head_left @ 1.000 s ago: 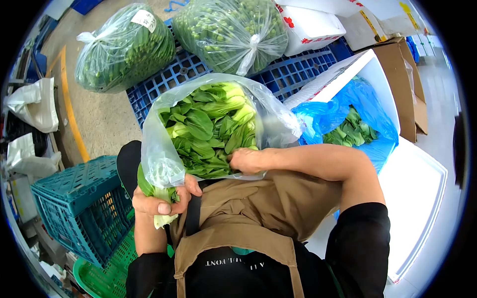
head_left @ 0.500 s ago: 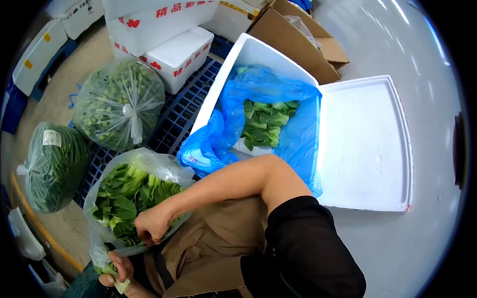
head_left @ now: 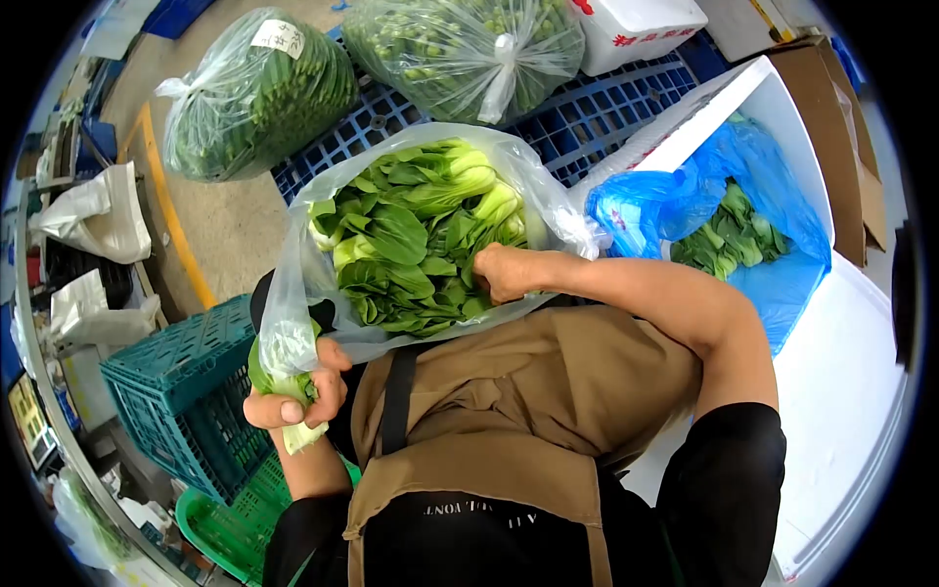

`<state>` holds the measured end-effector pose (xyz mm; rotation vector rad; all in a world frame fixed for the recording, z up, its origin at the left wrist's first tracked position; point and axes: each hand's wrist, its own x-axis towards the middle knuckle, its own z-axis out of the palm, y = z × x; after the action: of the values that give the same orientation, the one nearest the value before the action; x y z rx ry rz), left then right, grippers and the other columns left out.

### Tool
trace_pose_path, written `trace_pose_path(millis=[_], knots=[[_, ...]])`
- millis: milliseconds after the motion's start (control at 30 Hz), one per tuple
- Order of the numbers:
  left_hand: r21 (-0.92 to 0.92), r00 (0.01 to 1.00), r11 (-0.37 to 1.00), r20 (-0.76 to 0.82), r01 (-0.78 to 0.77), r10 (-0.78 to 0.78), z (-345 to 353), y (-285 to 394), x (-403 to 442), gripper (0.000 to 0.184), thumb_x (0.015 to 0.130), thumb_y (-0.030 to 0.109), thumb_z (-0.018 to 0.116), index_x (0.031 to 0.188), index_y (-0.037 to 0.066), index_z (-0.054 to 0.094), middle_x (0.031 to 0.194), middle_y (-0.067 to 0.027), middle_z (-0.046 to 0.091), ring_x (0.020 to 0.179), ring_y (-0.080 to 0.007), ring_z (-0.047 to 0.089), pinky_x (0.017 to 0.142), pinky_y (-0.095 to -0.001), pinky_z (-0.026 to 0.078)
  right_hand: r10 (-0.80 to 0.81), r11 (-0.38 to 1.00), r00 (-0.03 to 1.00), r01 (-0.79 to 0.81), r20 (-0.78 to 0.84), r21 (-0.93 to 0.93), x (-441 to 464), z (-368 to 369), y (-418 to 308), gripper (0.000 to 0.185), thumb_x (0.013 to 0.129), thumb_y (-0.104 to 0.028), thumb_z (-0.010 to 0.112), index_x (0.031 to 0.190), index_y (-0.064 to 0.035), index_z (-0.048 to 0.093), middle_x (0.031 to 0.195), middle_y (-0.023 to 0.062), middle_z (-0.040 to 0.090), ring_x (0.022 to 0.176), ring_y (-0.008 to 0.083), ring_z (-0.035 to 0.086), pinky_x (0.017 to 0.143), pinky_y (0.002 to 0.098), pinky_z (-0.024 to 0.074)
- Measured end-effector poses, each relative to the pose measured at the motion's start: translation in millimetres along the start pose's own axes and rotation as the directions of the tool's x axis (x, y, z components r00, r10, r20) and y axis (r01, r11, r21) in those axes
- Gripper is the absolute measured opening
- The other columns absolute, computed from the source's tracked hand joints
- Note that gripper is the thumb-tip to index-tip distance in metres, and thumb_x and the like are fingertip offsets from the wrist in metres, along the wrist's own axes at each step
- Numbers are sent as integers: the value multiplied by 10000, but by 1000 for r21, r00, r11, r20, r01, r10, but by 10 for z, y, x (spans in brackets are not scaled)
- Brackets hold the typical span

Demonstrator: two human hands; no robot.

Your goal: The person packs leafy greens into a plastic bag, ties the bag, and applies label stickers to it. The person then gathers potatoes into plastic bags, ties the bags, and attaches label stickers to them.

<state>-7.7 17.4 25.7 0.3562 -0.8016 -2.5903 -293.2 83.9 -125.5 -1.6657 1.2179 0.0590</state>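
My left hand (head_left: 328, 382) is closed around a head of bok choy (head_left: 301, 437), its pale stem end pointing down beside the bag's left edge. In front of me an open clear plastic bag (head_left: 293, 284) holds many heads of bok choy (head_left: 401, 235), with leaves and light green stems showing. My right hand (head_left: 511, 274) reaches into the bag's right side with its fingers curled down among the leaves. Its fingertips are hidden there, so what they grip cannot be made out.
To the right stands a white foam box (head_left: 763, 117) lined with a blue plastic bag (head_left: 797, 279), bok choy inside. Two tied bags of green vegetables (head_left: 259, 108) sit on a blue pallet (head_left: 577, 122) ahead. A dark green crate (head_left: 186, 357) and a bright green basket (head_left: 230, 528) are at left.
The view has swung left, bringing the crate and basket into sight. My left hand keeps the bok choy, now raised more into view. My right hand stays in the bag's right side.
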Motion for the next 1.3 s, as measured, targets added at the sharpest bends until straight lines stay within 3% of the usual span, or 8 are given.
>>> trace_pose_path(millis=[167,300,533,633,767,1100,1267,1300], knots=[[660,757,682,-608,314,241,617,297,-96,576,690,170,673,1166,-104,497,735,-70,582,503,-98,464,474,-225,362,-213,951,926,269,-312,151,-46,-293,-221,96,675,-4,570,741,36,627,704,217,624,690,347,624,602,378,496],[870,859,-154,-408,469,310,856,586,-193,123,781,43,572,857,-51,593,592,-59,518,506,-119,434,489,-277,363,-79,834,917,276,-392,478,-256,-740,-532,84,675,-12,604,757,4,616,636,86,603,587,164,579,560,306,468],[785,694,-294,-226,546,684,897,907,-354,94,848,11,539,916,-48,568,697,-61,540,589,-126,450,563,-258,369,-233,614,815,546,-530,570,-691,-1122,-864,91,755,-6,675,819,-19,612,737,4,594,643,62,546,574,201,448],[961,772,207,10,-182,636,727,744,4,315,858,309,584,765,56,422,667,-111,444,610,-141,366,612,-267,319,-374,466,663,739,-649,487,-772,-1111,-1179,109,744,-23,683,824,-9,611,756,15,617,684,90,578,617,236,484],[725,796,590,-96,-355,598,827,102,833,435,839,451,617,796,73,406,1248,-204,423,1165,-314,415,964,-418,348,-385,389,416,883,-823,264,-872,-1037,-1485,123,720,-13,632,832,-3,582,778,83,595,705,173,592,628,291,480],[194,923,969,-324,-153,210,720,120,1170,250,900,152,579,1071,17,455,784,8,371,611,-68,337,528,-210,325,-325,771,420,637,-847,20,-2051,-1022,-1053,229,788,-20,545,1005,15,610,904,169,645,841,266,643,667,365,498],[677,665,715,-456,-172,592,-30,688,354,523,836,129,632,1275,-25,395,807,-4,447,551,-59,358,433,-184,320,558,808,95,162,-824,566,-3099,-922,718,190,773,-12,478,860,20,644,756,91,657,711,149,643,666,266,514],[284,878,944,-393,-165,272,-200,895,190,342,882,222,580,1132,30,446,812,-115,517,660,-179,491,513,-353,435,696,717,5,35,-718,696,-3169,-745,1255,166,762,-27,506,843,18,643,747,89,653,708,148,632,639,267,491]])
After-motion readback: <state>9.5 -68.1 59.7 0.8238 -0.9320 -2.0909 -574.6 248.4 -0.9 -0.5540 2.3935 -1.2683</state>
